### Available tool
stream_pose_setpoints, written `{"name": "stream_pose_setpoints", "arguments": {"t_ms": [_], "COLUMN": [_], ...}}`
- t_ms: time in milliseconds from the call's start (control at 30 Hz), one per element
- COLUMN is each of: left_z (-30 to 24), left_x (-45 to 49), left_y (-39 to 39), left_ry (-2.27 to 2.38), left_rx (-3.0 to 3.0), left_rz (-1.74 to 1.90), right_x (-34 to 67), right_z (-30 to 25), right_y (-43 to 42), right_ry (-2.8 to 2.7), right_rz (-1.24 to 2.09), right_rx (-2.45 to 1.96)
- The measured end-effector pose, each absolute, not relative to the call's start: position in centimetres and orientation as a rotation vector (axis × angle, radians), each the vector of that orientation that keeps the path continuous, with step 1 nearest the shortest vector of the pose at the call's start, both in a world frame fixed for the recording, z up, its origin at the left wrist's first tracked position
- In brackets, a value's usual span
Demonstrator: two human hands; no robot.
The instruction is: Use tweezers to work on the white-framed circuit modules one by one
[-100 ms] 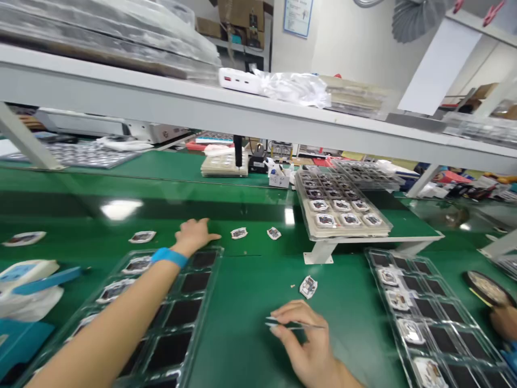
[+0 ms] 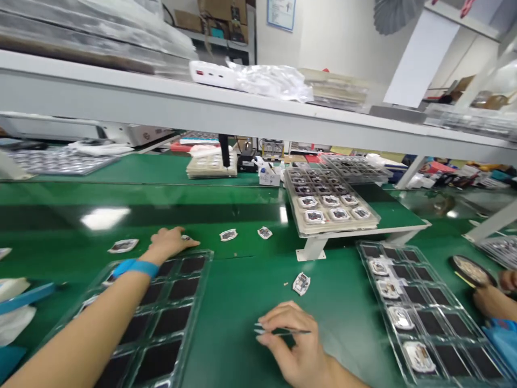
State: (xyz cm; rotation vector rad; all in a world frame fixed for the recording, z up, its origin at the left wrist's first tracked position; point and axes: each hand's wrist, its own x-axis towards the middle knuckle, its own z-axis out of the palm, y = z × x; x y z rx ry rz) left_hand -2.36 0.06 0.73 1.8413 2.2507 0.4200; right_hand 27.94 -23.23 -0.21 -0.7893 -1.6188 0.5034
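**Reach across the belt, tweezers idle: where a part could slip**

Green conveyor belt runs left to right under a grey overhead shelf; only the head view is available.

Head view. Left hand stretched forward over the clear compartment tray, palm down, fingers flattened onto a small part on the belt; whether it is pinched or only covered cannot be told. Blue wristband on that arm. More loose parts lie on the belt: one to the left, two to the right. Right hand rests low on the mat, fingers curled round thin tweezers pointing left; another loose part lies just beyond it. Second tray to the right, partly filled. Another person's hand at far right edge.

Risks, as judged: a flat-fingered pickup may slide the part rather than lift it; the forearm passes close above the tray and could nudge it; the tweezer tips could scrape the part nearby.
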Motion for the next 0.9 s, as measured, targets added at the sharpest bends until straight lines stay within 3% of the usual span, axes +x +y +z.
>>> {"name": "stream_pose_setpoints", "arguments": {"t_ms": [100, 233, 533, 767, 900], "left_z": [1.5, 2.3, 0.4, -0.5, -0.9], "left_x": [-2.6, 1.2, 17.1, 22.7, 23.7], "left_y": [-0.3, -1.4, -8.7, -12.0, -12.0], "left_ry": [2.274, 2.2, 1.081, 1.002, 1.051], "left_rx": [1.863, 2.074, 2.49, 2.467, 2.414], "left_rz": [0.248, 0.29, 0.199, 0.256, 0.323], "right_x": [27.7, 27.5, 27.4, 27.2, 27.5], "right_z": [0.0, 0.1, -0.1, 0.1, 0.6], "right_y": [-23.5, -23.5, -23.9, -24.2, -24.9], "right_ry": [-1.617, -1.598, -1.576, -1.533, -1.596], "right_rz": [0.476, 0.412, 0.374, 0.299, 0.568], "right_rx": [-0.764, -0.753, -0.693, -0.578, -0.774]}}
